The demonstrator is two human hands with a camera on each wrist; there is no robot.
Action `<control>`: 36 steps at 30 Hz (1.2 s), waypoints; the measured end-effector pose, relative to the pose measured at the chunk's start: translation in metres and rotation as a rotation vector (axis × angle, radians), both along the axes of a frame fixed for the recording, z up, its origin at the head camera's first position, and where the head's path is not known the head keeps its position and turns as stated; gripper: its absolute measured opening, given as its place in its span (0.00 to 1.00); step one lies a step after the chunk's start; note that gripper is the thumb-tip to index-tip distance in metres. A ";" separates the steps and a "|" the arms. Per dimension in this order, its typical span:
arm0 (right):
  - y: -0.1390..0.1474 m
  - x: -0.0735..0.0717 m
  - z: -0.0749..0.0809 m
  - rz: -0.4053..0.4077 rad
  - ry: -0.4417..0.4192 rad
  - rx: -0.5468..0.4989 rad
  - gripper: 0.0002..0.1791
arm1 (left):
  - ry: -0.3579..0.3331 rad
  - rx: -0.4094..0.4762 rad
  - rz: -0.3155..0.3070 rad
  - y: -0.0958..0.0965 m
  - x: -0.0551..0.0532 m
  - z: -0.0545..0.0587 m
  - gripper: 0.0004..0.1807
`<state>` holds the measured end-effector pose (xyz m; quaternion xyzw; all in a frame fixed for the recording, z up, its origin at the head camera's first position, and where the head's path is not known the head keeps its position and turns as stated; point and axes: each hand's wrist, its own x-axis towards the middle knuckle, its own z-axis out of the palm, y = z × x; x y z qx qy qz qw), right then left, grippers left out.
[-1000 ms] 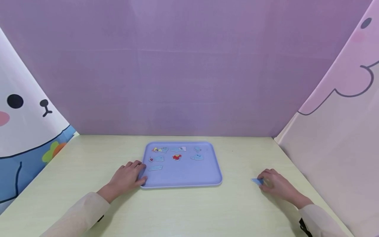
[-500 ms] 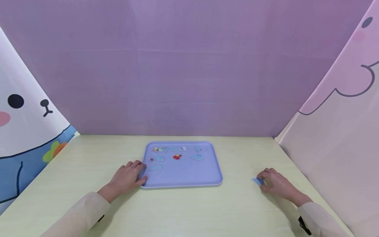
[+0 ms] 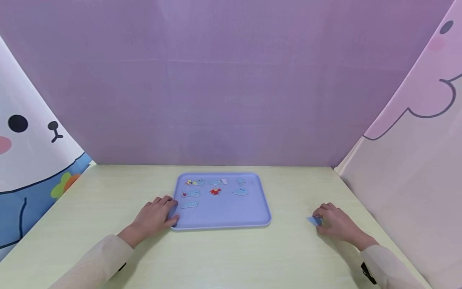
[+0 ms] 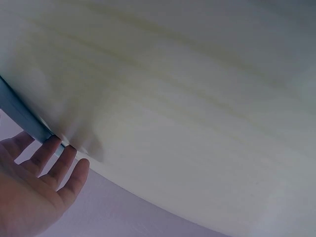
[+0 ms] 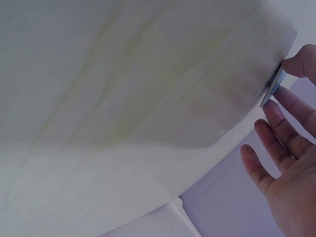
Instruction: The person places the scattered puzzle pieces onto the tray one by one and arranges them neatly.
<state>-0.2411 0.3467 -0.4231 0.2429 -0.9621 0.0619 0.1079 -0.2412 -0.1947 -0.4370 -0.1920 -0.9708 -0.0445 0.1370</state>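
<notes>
My left hand [image 3: 153,216] rests at the left rim of a lilac tray [image 3: 225,214], its fingers and thumb touching the edge. The left wrist view shows these fingers nearly straight against the tray's side [image 4: 22,114]. Off to the tray's right, my right hand [image 3: 338,225] pinches a small blue puzzle piece [image 3: 312,220] between thumb and fingers, low over the table. Seen from the right wrist, the piece [image 5: 273,89] is thin and flat, while the other fingers are spread below it. Part of the piece is hidden by the fingertips.
Several flat printed pieces lie in the tray, among them a red one [image 3: 215,192], a pale blue one [image 3: 189,205] and another blue one [image 3: 240,192]. The pale table [image 3: 231,257] ends at a purple back wall [image 3: 231,100]. Cartoon-printed side panels [image 3: 415,180] flank it.
The right hand and wrist have shifted very slightly, with the puzzle piece still pinched. The left hand and the tray have stayed in place.
</notes>
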 end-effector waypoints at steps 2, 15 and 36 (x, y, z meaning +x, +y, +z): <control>-0.001 0.000 0.001 0.002 0.017 0.008 0.16 | 0.004 0.002 -0.001 0.000 0.000 -0.001 0.26; -0.015 -0.013 0.010 0.058 0.081 0.018 0.15 | -0.006 0.005 0.004 0.000 0.002 0.002 0.26; -0.057 -0.030 0.015 0.149 0.121 0.023 0.15 | 0.004 0.005 0.005 0.001 0.000 -0.001 0.26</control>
